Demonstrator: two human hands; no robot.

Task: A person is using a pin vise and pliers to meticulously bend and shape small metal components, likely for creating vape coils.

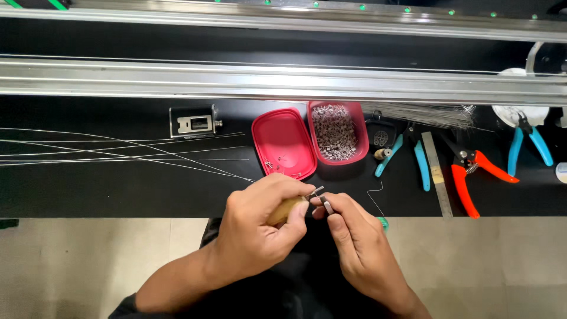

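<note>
My left hand grips a wooden-handled tool whose metal tip points right. My right hand pinches a small metal piece against that tip. Both hands meet just in front of the black bench's near edge. Right behind them lie a red lid and a red box full of several small metal parts. A thin bent wire lies to the right of my right hand.
Long thin wires lie across the bench on the left, near a small black-and-metal block. To the right are blue-handled cutters, a metal file, red-handled pliers and more blue cutters. Metal rails run along the back.
</note>
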